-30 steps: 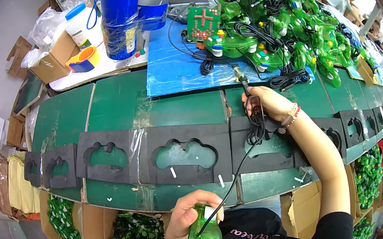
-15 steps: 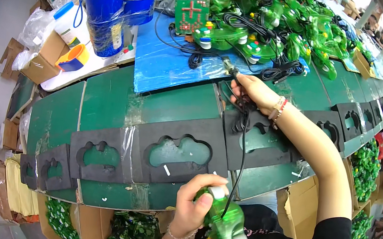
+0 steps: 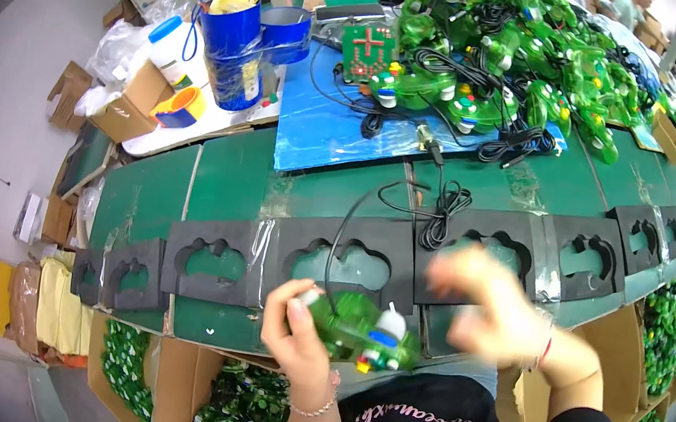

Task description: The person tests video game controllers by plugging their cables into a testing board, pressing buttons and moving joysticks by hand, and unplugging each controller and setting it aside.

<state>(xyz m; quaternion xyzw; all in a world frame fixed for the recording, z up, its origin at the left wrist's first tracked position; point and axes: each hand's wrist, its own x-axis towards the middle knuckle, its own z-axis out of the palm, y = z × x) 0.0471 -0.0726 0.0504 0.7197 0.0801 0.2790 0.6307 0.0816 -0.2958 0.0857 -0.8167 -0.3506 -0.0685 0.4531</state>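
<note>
My left hand [image 3: 300, 338] grips one end of a translucent green game controller [image 3: 356, 325] just over the near table edge. The controller has a grey stick, a blue part and yellow and red buttons. Its black cable [image 3: 336, 250] loops up to a tied coil [image 3: 444, 218] on the table. Beyond the coil, a plug sits at a metal connector [image 3: 430, 142] at the front of the blue sheet [image 3: 305, 136]. To the right of the controller, my right hand [image 3: 494, 309] is in the air, its fingers smeared by motion.
Black foam pieces with shaped cutouts [image 3: 259, 239] run in a row along the green table [image 3: 239, 170]. A heap of green controllers [image 3: 510, 53] and a circuit board [image 3: 368, 52] occupy the back. Blue bins [image 3: 231, 47] stand back left. Cardboard boxes [image 3: 177, 379] line the near edge.
My right hand has let go of the cable plug and come back toward me, leaving the plug and coil on the table. The controller has turned in my left hand and moved up and left.
</note>
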